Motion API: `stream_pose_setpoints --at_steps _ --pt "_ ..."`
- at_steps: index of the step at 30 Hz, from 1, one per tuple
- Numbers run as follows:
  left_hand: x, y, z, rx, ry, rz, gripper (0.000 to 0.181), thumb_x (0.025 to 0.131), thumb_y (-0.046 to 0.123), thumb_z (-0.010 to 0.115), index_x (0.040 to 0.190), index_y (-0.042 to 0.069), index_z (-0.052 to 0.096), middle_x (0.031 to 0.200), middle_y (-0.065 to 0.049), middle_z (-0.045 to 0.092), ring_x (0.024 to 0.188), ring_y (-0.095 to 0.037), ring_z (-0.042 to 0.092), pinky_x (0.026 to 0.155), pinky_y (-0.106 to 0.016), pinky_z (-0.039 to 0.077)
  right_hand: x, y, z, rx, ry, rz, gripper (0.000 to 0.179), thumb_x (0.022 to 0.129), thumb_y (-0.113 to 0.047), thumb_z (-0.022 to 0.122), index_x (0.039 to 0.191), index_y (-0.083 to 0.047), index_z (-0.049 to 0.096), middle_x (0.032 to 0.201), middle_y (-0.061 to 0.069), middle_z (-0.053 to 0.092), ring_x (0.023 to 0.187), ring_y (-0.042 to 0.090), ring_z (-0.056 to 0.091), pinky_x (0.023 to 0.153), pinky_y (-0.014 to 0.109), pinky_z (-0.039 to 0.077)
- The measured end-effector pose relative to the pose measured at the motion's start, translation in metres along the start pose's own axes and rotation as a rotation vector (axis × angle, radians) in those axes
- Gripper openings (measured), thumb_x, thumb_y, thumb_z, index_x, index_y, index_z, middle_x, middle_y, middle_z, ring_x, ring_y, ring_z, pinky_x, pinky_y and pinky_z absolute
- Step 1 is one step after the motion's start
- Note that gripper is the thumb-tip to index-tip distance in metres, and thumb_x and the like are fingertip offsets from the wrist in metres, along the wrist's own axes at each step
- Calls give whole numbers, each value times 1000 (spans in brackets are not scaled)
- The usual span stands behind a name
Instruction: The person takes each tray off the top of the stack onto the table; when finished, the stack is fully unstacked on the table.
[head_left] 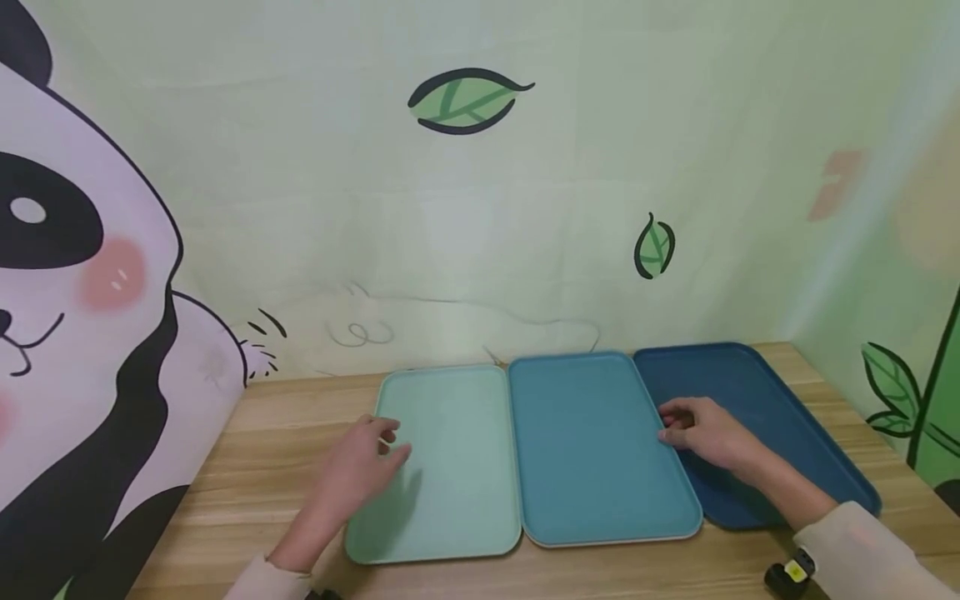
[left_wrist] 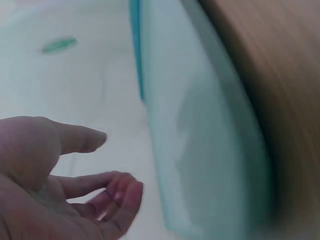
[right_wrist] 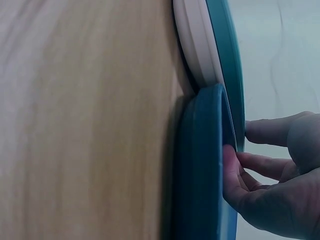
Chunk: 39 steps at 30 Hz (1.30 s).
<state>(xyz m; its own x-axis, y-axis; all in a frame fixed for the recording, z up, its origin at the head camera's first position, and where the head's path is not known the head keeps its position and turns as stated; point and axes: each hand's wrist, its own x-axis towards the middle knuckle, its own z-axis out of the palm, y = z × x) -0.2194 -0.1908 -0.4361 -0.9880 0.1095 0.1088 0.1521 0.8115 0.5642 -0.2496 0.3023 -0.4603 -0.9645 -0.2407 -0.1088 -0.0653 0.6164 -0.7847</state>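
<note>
Three rectangular trays lie side by side: a mint-green tray (head_left: 453,467), a medium-blue tray (head_left: 600,450) and a navy-blue tray (head_left: 720,375). My left hand (head_left: 363,462) hovers over the left part of the mint tray, its shadow falling on the surface. In the left wrist view, thumb and fingers of the left hand (left_wrist: 75,180) are apart with nothing between them. My right hand (head_left: 712,433) pinches the right rim of the medium-blue tray. In the right wrist view its thumb meets that tray's rim (right_wrist: 230,65), and the fingertips reach in beside the navy tray's edge.
The trays rest on a wood-grain table (head_left: 277,433) against a pale green backdrop (head_left: 300,167) printed with leaves and a large panda (head_left: 90,292). A white tray edge (right_wrist: 197,45) shows beneath the medium-blue tray. The navy tray sits close along its right side.
</note>
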Motion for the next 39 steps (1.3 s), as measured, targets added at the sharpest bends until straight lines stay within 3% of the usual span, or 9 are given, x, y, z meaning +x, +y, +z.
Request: stream_pose_setpoints --at_steps 2,6,11,16,23,31,39 --pt "0 19 11 -87 4 52 37 98 15 75 128 -5 69 109 -13 67 98 -27 70 81 -43 61 0 0 0 0 0 -2 55 103 -12 68 144 19 48 133 31 61 112 34 64 90 45 59" --pt "1 51 34 -215 -60 124 37 97 15 76 128 -5 69 108 -11 67 95 -24 71 78 -36 60 -1 1 0 -2 3 -9 54 103 -11 68 144 19 48 133 32 60 112 35 63 90 46 59" --pt "6 73 58 -277 -158 117 44 98 17 75 134 -7 64 113 -13 67 100 -26 72 77 -35 59 0 1 1 5 1 -10 55 103 -11 68 144 19 48 134 32 60 113 35 63 90 46 59" --pt "15 82 76 -301 -191 114 48 98 16 74 136 -9 61 114 -14 66 98 -27 71 76 -37 60 0 1 2 13 0 -6 56 102 -12 69 144 19 48 134 32 60 113 35 63 91 46 59" --pt "22 91 91 -355 -235 76 45 95 10 78 130 -10 57 102 -12 62 66 -17 67 62 -32 56 0 2 0 6 4 -7 56 102 -12 69 144 19 48 133 31 61 113 35 63 90 46 59" --pt "27 92 105 -338 -219 35 38 94 5 80 121 -4 55 89 -6 60 61 -17 65 58 -32 55 0 5 -2 -1 2 -4 55 102 -11 69 144 19 49 133 31 61 112 35 63 90 46 59" --pt "30 92 106 -304 -187 8 35 89 2 78 116 -4 58 84 -4 61 58 -15 65 58 -29 53 2 6 -2 13 -13 3 58 103 -15 70 146 17 48 136 32 59 115 36 63 92 44 59"
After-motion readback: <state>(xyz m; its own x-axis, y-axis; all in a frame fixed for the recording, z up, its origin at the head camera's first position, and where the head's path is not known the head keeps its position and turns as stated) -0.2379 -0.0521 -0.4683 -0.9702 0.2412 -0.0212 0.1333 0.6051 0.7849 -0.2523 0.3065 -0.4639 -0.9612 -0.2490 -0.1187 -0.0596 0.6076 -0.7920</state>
